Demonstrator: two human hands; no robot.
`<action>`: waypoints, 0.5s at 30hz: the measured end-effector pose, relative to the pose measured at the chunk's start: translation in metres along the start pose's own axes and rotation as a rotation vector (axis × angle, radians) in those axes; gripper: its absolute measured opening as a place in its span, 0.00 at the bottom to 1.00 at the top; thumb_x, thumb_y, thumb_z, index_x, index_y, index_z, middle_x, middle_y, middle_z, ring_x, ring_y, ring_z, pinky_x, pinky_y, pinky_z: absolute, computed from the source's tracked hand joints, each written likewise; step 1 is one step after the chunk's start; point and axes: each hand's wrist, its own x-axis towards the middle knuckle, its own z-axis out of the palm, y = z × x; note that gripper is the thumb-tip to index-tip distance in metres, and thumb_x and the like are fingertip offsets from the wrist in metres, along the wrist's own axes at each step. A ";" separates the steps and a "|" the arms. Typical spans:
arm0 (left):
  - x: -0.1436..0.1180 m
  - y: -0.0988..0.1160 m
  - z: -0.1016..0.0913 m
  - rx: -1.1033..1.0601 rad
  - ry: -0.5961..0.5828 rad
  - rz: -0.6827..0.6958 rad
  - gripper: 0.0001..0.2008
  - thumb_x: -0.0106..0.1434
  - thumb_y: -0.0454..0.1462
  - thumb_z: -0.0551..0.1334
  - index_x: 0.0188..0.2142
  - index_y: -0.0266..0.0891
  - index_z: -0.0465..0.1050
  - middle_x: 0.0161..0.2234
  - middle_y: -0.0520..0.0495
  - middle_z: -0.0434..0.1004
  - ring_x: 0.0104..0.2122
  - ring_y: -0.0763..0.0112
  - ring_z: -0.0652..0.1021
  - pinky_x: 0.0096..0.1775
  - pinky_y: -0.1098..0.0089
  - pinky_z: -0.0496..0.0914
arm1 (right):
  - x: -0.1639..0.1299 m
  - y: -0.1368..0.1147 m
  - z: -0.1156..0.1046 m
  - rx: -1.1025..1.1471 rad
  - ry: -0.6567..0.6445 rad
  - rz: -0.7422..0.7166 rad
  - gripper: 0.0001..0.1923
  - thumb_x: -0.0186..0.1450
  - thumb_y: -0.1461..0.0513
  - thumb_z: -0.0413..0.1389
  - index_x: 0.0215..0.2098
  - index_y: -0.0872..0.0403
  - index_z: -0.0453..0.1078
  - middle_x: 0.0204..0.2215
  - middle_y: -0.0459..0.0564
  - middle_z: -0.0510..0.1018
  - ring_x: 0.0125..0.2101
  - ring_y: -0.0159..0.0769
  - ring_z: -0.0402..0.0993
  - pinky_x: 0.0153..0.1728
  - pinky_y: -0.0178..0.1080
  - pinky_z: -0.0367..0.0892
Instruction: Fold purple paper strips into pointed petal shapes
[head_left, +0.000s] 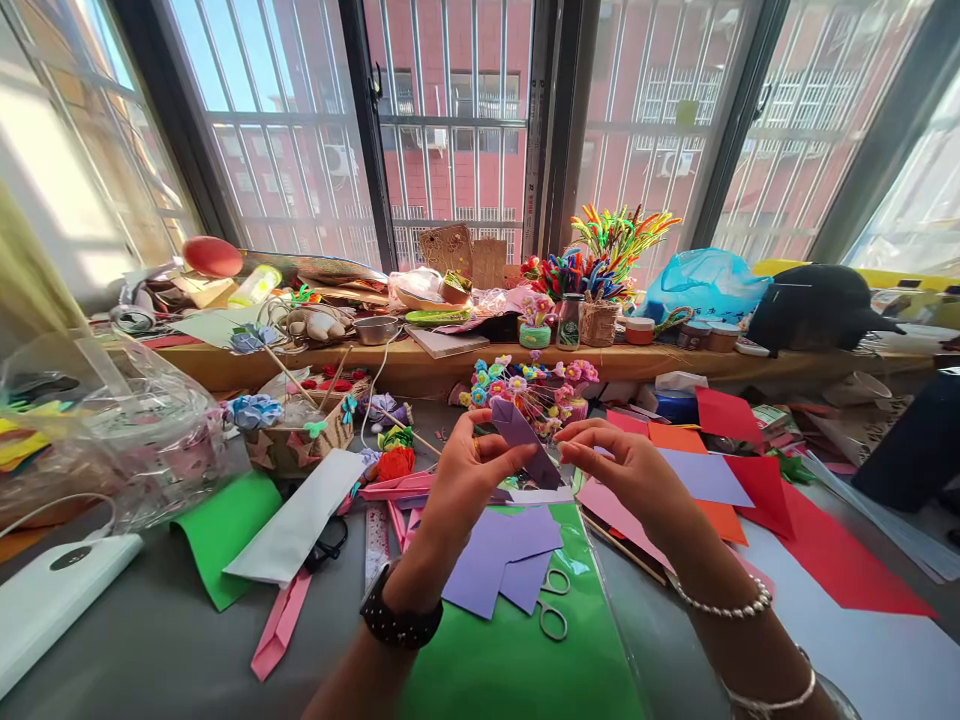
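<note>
My left hand [474, 468] is closed around a folded purple paper strip [517, 440], pinching it between thumb and fingers above the table. Just right of the strip, my right hand [626, 465] has its thumb and fingertips drawn together; whether anything small is between them is hidden. Below both hands, several pieces of purple paper [480, 575] lie on a green sheet [525, 660] in a clear sleeve. Partly under the purple paper rests a pair of scissors [553, 622], its handle loops showing.
Left are a folded pink paper strip [279, 630], white paper [300, 520], green paper [225, 535] and a white device [67, 600]. Red paper [855, 550] and other coloured sheets spread on the right. Small crafted flowers [525, 390] stand behind my hands, before a crowded windowsill [420, 368].
</note>
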 end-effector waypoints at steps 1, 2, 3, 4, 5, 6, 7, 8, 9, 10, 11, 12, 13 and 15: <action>0.000 0.000 -0.001 -0.003 -0.003 -0.005 0.26 0.46 0.37 0.66 0.42 0.35 0.57 0.21 0.53 0.72 0.25 0.68 0.75 0.29 0.70 0.66 | 0.000 0.000 0.000 0.002 -0.021 0.003 0.11 0.53 0.54 0.56 0.22 0.54 0.71 0.36 0.50 0.72 0.38 0.37 0.68 0.37 0.37 0.63; 0.000 0.001 -0.001 -0.006 -0.009 -0.011 0.25 0.46 0.36 0.66 0.42 0.35 0.57 0.21 0.53 0.71 0.25 0.69 0.75 0.29 0.70 0.66 | 0.000 0.001 0.000 0.013 -0.046 0.007 0.11 0.53 0.54 0.56 0.23 0.54 0.72 0.38 0.51 0.71 0.40 0.38 0.67 0.37 0.38 0.63; 0.000 0.001 0.000 -0.009 -0.013 -0.015 0.25 0.46 0.36 0.66 0.42 0.35 0.58 0.21 0.53 0.71 0.25 0.69 0.75 0.28 0.71 0.66 | 0.000 0.001 0.002 0.027 -0.070 0.010 0.11 0.53 0.54 0.57 0.24 0.53 0.73 0.40 0.52 0.71 0.43 0.39 0.66 0.38 0.39 0.64; -0.001 0.002 0.000 -0.015 -0.016 -0.019 0.24 0.46 0.36 0.66 0.41 0.35 0.58 0.21 0.54 0.71 0.24 0.70 0.74 0.28 0.71 0.65 | 0.001 0.002 0.003 0.041 -0.090 0.010 0.11 0.53 0.54 0.57 0.24 0.53 0.73 0.41 0.52 0.70 0.44 0.40 0.65 0.39 0.39 0.64; -0.002 0.002 0.001 -0.023 -0.015 -0.021 0.24 0.46 0.36 0.66 0.41 0.35 0.59 0.20 0.54 0.71 0.23 0.71 0.74 0.28 0.72 0.65 | 0.001 0.004 0.005 0.053 -0.103 0.009 0.11 0.53 0.54 0.57 0.24 0.53 0.74 0.41 0.53 0.70 0.45 0.40 0.64 0.40 0.40 0.64; -0.003 0.003 0.002 -0.031 -0.012 -0.021 0.23 0.46 0.35 0.66 0.40 0.35 0.59 0.20 0.54 0.71 0.23 0.71 0.74 0.27 0.72 0.65 | 0.002 0.005 0.007 0.060 -0.108 0.008 0.11 0.53 0.54 0.57 0.24 0.53 0.74 0.42 0.53 0.70 0.46 0.40 0.64 0.41 0.41 0.63; -0.003 0.003 0.003 -0.039 -0.006 -0.019 0.22 0.46 0.35 0.66 0.40 0.35 0.59 0.20 0.55 0.71 0.22 0.72 0.74 0.27 0.73 0.64 | 0.002 0.006 0.008 0.063 -0.102 0.005 0.11 0.53 0.54 0.57 0.24 0.53 0.74 0.42 0.53 0.70 0.46 0.40 0.64 0.42 0.42 0.63; -0.004 0.003 0.004 -0.045 0.003 -0.015 0.22 0.46 0.35 0.66 0.39 0.35 0.60 0.19 0.55 0.71 0.22 0.72 0.74 0.27 0.73 0.64 | 0.003 0.007 0.009 0.060 -0.092 -0.001 0.11 0.53 0.54 0.57 0.24 0.53 0.74 0.42 0.53 0.70 0.46 0.41 0.64 0.42 0.42 0.62; -0.004 0.003 0.004 -0.050 0.009 -0.013 0.22 0.46 0.35 0.66 0.39 0.35 0.60 0.19 0.56 0.70 0.22 0.73 0.73 0.26 0.73 0.64 | 0.003 0.007 0.010 0.049 -0.081 -0.009 0.11 0.53 0.54 0.57 0.24 0.53 0.74 0.43 0.53 0.70 0.46 0.41 0.64 0.43 0.43 0.61; -0.004 0.003 0.004 -0.051 0.010 -0.013 0.22 0.46 0.34 0.66 0.39 0.35 0.59 0.19 0.56 0.70 0.21 0.73 0.73 0.26 0.73 0.64 | 0.003 0.007 0.011 0.028 -0.071 -0.020 0.11 0.54 0.55 0.56 0.23 0.53 0.73 0.42 0.53 0.70 0.46 0.41 0.64 0.44 0.43 0.60; -0.003 0.002 0.003 -0.049 0.010 -0.013 0.23 0.45 0.34 0.66 0.39 0.36 0.59 0.18 0.57 0.69 0.21 0.73 0.73 0.26 0.74 0.64 | 0.002 0.007 0.011 -0.002 -0.059 -0.034 0.11 0.54 0.55 0.56 0.22 0.53 0.73 0.42 0.52 0.70 0.46 0.41 0.64 0.45 0.43 0.59; -0.002 0.001 0.002 -0.045 0.007 -0.013 0.23 0.45 0.34 0.67 0.39 0.36 0.59 0.18 0.57 0.69 0.21 0.73 0.73 0.25 0.74 0.64 | 0.002 0.006 0.012 -0.039 -0.044 -0.049 0.11 0.54 0.55 0.56 0.22 0.53 0.73 0.42 0.52 0.70 0.46 0.40 0.64 0.46 0.43 0.58; -0.002 0.001 0.001 -0.042 0.007 -0.013 0.24 0.45 0.35 0.67 0.39 0.36 0.58 0.18 0.57 0.69 0.21 0.73 0.73 0.25 0.74 0.64 | 0.001 0.005 0.013 -0.078 -0.025 -0.065 0.11 0.55 0.56 0.56 0.21 0.53 0.72 0.41 0.52 0.70 0.45 0.40 0.64 0.46 0.43 0.58; 0.000 -0.001 0.000 -0.037 0.008 -0.012 0.25 0.44 0.35 0.67 0.40 0.36 0.58 0.19 0.56 0.70 0.22 0.72 0.74 0.26 0.74 0.64 | -0.001 0.002 0.014 -0.163 0.023 -0.102 0.11 0.56 0.57 0.55 0.20 0.53 0.71 0.40 0.51 0.70 0.43 0.40 0.65 0.43 0.43 0.59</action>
